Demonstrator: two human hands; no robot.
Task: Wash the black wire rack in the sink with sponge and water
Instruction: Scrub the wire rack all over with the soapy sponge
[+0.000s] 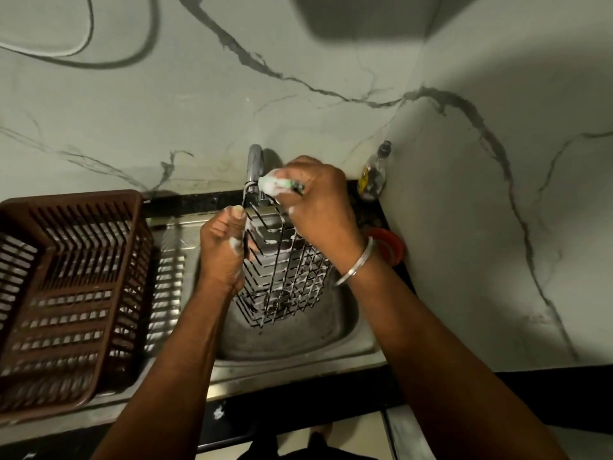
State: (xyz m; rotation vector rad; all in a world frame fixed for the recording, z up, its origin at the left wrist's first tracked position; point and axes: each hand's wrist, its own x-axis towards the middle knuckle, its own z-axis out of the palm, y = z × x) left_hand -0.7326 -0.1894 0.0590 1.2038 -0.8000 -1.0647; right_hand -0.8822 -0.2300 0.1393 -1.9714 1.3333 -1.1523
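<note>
Black wire rack [285, 280] held upright over steel sink [298, 340], soap-flecked, top near tap; foamy green sponge [275, 185] at its upper rim.

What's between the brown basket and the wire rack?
In the head view, the sink's steel drainboard and the left hand, gripping the edge of the wire rack.

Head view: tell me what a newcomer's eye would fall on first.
The black wire rack, streaked with foam, stands out at centre, held upright over the steel sink. The left grip holds its left edge, and the right grip presses a soapy sponge against its top, just in front of the tap. At left, a brown slatted dish basket sits on the drainboard.
</note>
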